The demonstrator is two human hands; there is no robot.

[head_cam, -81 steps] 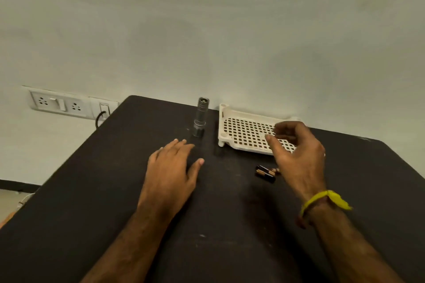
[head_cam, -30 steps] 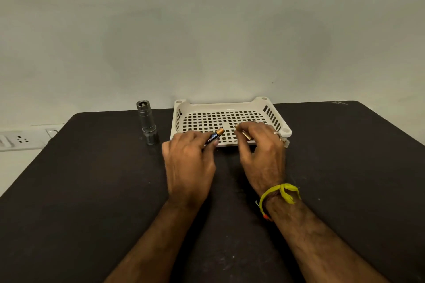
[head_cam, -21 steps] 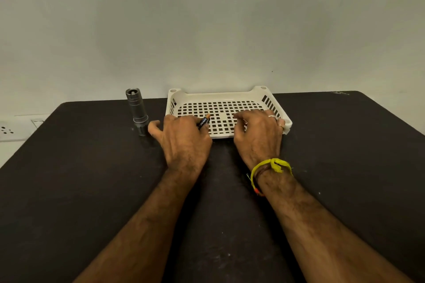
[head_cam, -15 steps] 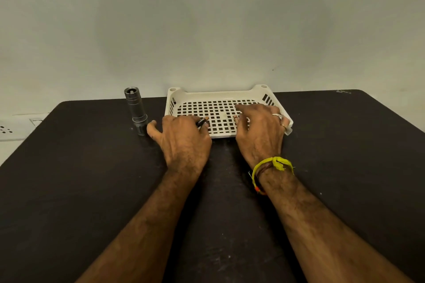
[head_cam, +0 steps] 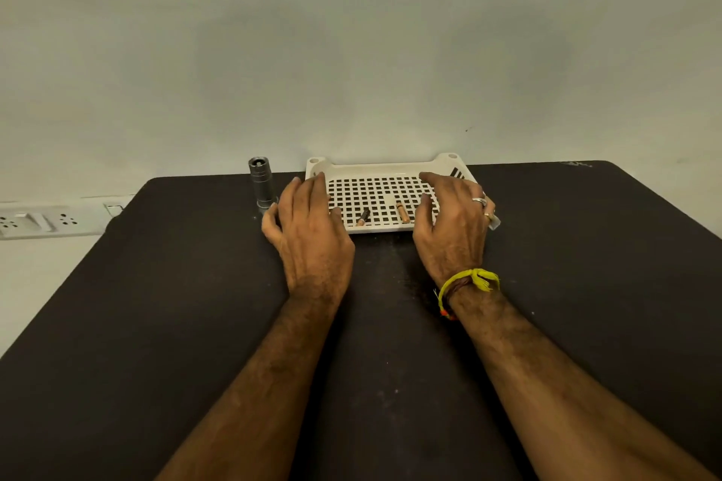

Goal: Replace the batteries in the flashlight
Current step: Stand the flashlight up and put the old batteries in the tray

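Note:
A grey metal flashlight point(head_cam: 261, 183) stands upright at the back of the black table, left of a white perforated tray point(head_cam: 385, 171). Two batteries lie in the tray near its front: a black-and-copper battery point(head_cam: 363, 217) and a copper-coloured battery point(head_cam: 402, 212). My left hand point(head_cam: 310, 230) rests over the tray's left front corner, fingers spread, holding nothing, its thumb close to the flashlight's base. My right hand point(head_cam: 453, 225), with rings and a yellow wrist thread, hovers over the tray's right side, fingers apart and empty.
The black table point(head_cam: 156, 324) stands against a pale wall. A white socket strip point(head_cam: 47, 221) is on the wall at the left, beyond the table's edge.
Both hands carried a battery each to the tray, then let go. The batteries now lie on the tray floor and both hands have spread open to the tray's sides.

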